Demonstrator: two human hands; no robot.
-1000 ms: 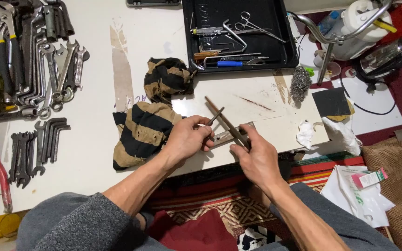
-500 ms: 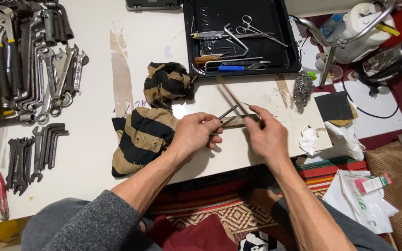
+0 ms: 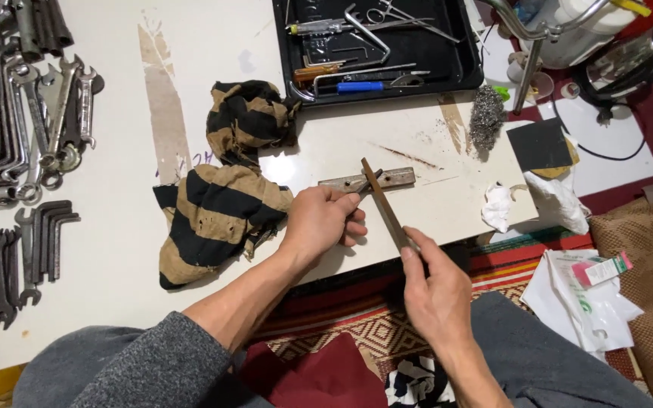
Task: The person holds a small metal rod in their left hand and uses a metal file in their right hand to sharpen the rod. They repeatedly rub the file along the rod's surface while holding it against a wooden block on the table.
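A person sits at a white tabletop [image 3: 115, 249], seen from above. The left hand [image 3: 319, 227] is curled shut, pressing down on a flat grey metal bar [image 3: 368, 180] that lies on the tabletop just beside a striped brown-and-black rag [image 3: 217, 219]. The right hand [image 3: 436, 291] pinches the near end of a long, thin rusty strip [image 3: 383, 200], perhaps a file, whose far end crosses over the bar.

Both pieces look rigid and fairly heavy for their size, with hard edges; the strip seems best gripped at its near end, the bar held flat from above. The left fingers hide part of the bar and whatever small dark piece sits there. A black tray of tools [image 3: 432, 64] and a row of spanners [image 3: 35, 113] are cut off at the frame edges.
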